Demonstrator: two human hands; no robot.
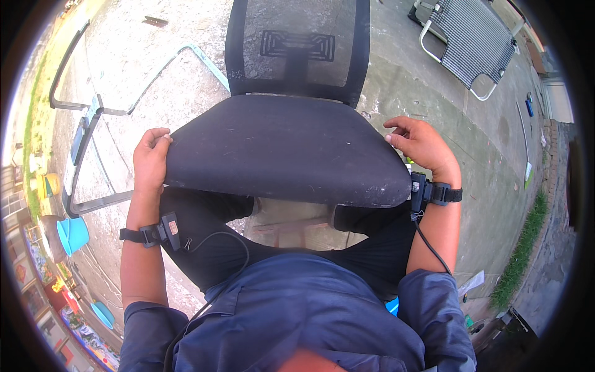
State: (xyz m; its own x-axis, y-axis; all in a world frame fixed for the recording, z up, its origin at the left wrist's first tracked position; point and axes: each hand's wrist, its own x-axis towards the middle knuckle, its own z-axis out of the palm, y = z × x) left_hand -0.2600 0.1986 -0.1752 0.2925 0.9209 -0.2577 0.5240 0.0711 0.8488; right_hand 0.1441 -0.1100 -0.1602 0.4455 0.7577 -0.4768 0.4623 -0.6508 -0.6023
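Note:
A black office chair seat (279, 149) lies in front of my lap, its mesh backrest (297, 74) rising on the far side. My left hand (152, 158) is at the seat's left edge, its fingers curled together against the rim. At the right edge is my right hand (421, 146), with thumb and bent fingers a little apart and nothing visible between them. Whatever is under the seat is mostly hidden by it. Straps with small black devices go round both my wrists.
A dark metal frame (87, 149) lies on the concrete at the left. Beyond it are a light blue bucket (73, 235) and a yellow container (48, 185). A folding lounger (474, 40) with a woven panel is at the far right. Grass (524, 254) borders the right side.

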